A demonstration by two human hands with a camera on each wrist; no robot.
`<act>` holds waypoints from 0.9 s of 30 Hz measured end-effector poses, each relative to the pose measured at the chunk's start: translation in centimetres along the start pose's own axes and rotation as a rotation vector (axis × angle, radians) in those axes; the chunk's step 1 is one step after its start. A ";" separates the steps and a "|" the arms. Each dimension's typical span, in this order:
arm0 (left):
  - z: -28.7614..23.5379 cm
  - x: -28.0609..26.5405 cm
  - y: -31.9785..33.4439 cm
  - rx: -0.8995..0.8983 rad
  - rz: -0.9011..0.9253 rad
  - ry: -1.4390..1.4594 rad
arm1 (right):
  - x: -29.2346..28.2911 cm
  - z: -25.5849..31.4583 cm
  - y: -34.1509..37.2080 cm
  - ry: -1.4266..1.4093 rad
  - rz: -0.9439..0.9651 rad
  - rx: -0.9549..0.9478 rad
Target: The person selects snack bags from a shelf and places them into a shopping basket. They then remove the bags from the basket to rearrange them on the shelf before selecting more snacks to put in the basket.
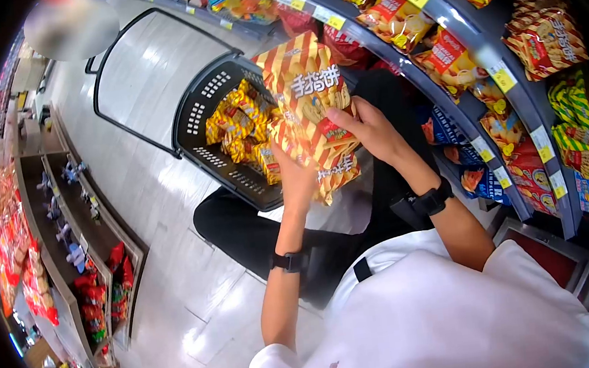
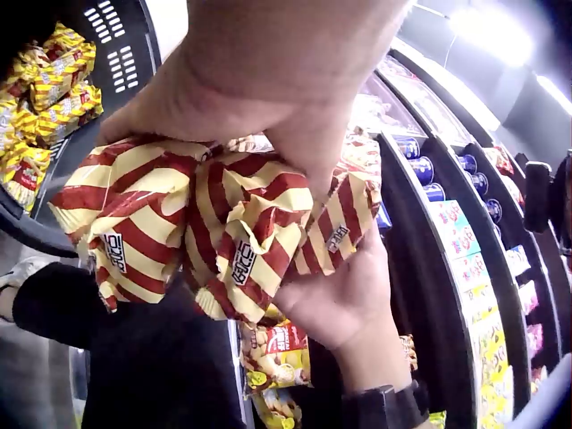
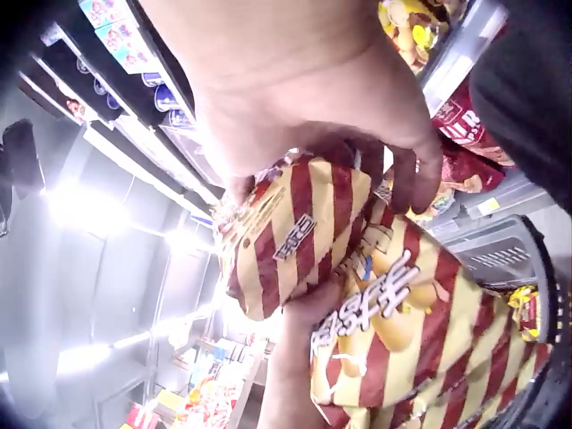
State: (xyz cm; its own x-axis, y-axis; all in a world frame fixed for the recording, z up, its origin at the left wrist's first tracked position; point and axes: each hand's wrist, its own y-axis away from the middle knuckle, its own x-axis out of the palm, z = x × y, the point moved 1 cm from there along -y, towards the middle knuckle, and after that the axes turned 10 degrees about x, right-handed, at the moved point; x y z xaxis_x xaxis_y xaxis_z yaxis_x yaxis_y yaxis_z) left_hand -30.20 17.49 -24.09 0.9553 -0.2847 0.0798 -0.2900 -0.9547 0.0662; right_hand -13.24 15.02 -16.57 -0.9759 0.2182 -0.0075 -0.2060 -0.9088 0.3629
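Note:
Red-and-cream striped biscuit bags (image 1: 302, 84) are held between both hands, over the right side of the shopping basket in the head view. My left hand (image 1: 296, 177) grips them from the near left side; in the left wrist view two bags (image 2: 246, 237) hang under its fingers. My right hand (image 1: 374, 132) holds the right edge of the bags, its thumb across the printed front. One striped bag (image 3: 299, 232) sits under the right fingers in the right wrist view, where the left hand (image 3: 308, 313) shows below it. Parts of the fingers are hidden behind the bags.
The black basket (image 1: 185, 120), handle swung out, contains several yellow snack packets (image 1: 238, 118). Curved shelves of snacks (image 1: 392, 18) line the right side. A low display unit (image 1: 44, 201) stands to the left across the tiled floor (image 1: 176, 280). The person's dark-trousered legs lie beneath the hands.

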 end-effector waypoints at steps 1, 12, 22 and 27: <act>0.6 -0.6 -0.1 0.012 0.004 -0.034 | 0.2 -0.2 -0.1 -0.002 0.013 0.004; 0.6 -4.2 -0.6 -0.161 -0.015 0.287 | -0.2 -4.5 -0.8 -0.754 0.387 0.471; 8.4 -8.8 -2.8 -0.252 -0.229 0.258 | 5.8 -10.8 -8.2 -0.703 0.424 0.725; 10.1 -10.7 -6.1 -0.401 -0.309 0.296 | 8.8 -14.5 -13.5 -0.566 0.310 0.633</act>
State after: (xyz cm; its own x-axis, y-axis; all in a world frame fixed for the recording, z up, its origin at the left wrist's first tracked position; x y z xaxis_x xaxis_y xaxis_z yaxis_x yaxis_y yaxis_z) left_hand -38.03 25.48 -35.38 0.9590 0.0933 0.2675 -0.0545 -0.8658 0.4973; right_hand -20.11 24.04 -35.04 -0.7651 0.2907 0.5746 0.3019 -0.6263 0.7188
